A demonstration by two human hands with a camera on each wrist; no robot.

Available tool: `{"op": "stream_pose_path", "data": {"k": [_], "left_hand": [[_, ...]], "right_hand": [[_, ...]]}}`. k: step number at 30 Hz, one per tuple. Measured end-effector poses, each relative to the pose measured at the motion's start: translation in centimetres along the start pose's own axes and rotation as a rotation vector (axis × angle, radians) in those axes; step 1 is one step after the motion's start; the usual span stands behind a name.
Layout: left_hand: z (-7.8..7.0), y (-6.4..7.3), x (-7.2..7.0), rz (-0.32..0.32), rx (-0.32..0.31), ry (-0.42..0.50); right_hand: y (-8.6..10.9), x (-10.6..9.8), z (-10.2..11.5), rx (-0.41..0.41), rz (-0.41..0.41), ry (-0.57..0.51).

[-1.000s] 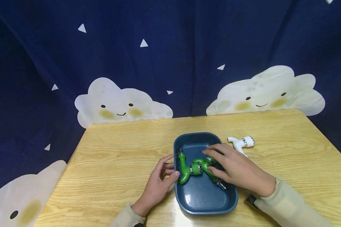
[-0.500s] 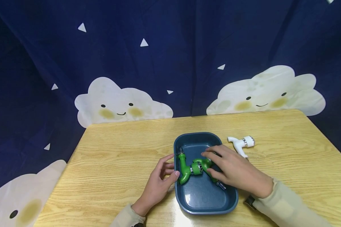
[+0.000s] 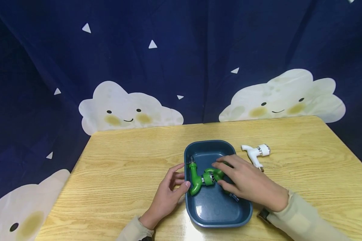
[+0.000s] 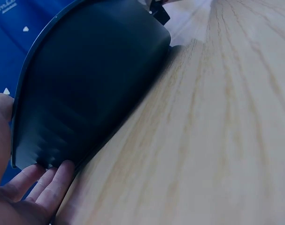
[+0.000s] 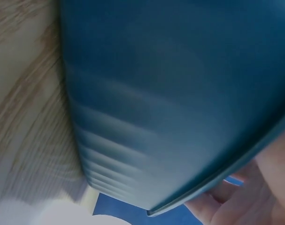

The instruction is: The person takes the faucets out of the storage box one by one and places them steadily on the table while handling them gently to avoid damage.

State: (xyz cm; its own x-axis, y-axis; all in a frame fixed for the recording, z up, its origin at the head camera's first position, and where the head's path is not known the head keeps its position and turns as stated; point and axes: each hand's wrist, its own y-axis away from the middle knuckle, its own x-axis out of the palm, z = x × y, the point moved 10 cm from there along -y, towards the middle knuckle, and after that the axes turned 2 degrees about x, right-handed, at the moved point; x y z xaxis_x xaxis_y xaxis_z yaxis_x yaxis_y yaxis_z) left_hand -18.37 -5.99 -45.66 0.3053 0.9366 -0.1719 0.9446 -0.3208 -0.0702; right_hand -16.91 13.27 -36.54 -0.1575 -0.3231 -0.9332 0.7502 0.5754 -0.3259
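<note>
A dark blue plastic bin [image 3: 218,212] sits on the table with two green taps in it. My left hand [image 3: 166,197] holds the bin's left wall, thumb at the rim and fingers against the outside, as the left wrist view shows too. One green tap [image 3: 196,180] lies along that wall, its ribbed handle pointing right. My right hand [image 3: 250,177] reaches over the right wall, fingers and thumb curved around the second green tap [image 3: 218,173]. Much of that tap is hidden beneath the hand; its metal end peeks out below. In the right wrist view the bin's wall [image 5: 147,93] hides the fingertips' contact.
On the wooden table [image 3: 132,160], just right of the bin, lies a white tap [image 3: 253,154] with a ribbed handle. A dark blue curtain [image 3: 196,50] printed with clouds hangs behind the table's far edge.
My right hand has shifted slightly left and lower over the second green tap, covering more of it. More of the white tap shows. The left hand and the bin have stayed put.
</note>
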Motion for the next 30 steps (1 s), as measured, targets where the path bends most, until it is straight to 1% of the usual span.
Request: {"op": "stream_pose_path", "data": {"k": [6,15,23,30], "left_hand": [[-0.1,0.0,0.0,0.003,0.006,-0.004],[-0.1,-0.1,0.0,0.002,0.008,-0.008],[-0.3,-0.1,0.0,0.004,0.010,-0.010],[-0.2,0.0,0.0,0.002,0.009,-0.012]], "right_hand": [[0.0,0.4,0.4,-0.001,0.004,0.015],[-0.1,0.7,0.7,0.028,-0.015,0.056],[-0.2,1.4,0.6,0.051,0.017,0.046],[-0.2,1.8,0.6,0.042,0.024,0.046]]}}
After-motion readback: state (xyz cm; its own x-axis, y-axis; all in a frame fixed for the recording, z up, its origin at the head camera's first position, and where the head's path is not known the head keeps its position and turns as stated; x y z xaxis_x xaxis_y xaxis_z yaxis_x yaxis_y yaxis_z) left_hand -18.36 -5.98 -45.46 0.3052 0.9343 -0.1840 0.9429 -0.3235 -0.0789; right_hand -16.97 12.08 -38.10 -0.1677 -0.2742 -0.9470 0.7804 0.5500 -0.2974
